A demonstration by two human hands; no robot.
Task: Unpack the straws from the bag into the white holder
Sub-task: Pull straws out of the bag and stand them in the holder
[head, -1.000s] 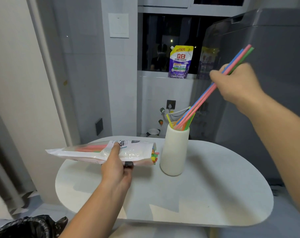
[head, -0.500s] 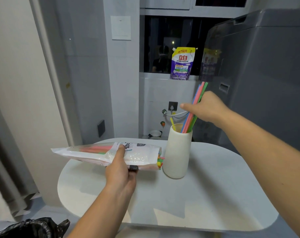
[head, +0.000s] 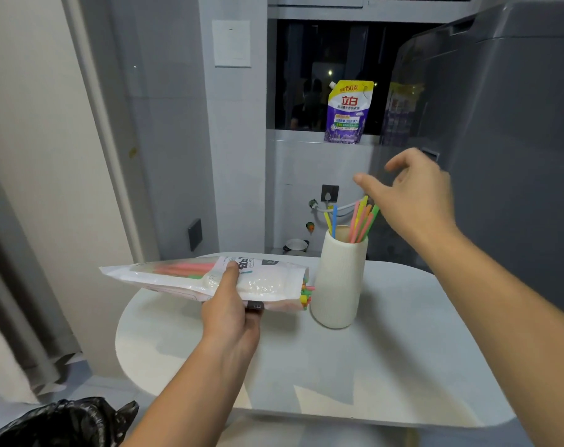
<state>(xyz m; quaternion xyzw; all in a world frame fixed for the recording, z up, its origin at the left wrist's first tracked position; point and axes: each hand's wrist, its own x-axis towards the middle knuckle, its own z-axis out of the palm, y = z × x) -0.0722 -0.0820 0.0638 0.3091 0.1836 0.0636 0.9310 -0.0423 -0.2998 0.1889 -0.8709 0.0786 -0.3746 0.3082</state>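
Observation:
A white ribbed holder point(head: 338, 279) stands on the round white table point(head: 387, 366). Several coloured straws point(head: 359, 221) stick out of its top. My right hand point(head: 412, 195) hovers just above and to the right of those straws, fingers spread and holding nothing. My left hand point(head: 230, 312) grips the clear plastic straw bag point(head: 183, 275), held level above the table to the left of the holder. Straw ends point(head: 306, 290) poke out of the bag's open right end, close to the holder's side.
A grey appliance point(head: 516, 156) rises at the right behind the table. A purple refill pouch point(head: 348, 112) sits on the window ledge. A black bin bag point(head: 58, 424) lies at the bottom left, and a curtain point(head: 13, 317) hangs at the left.
My right hand lowered a bunch of straws into the holder and let them go; it now hovers open above them. My left hand kept hold of the bag.

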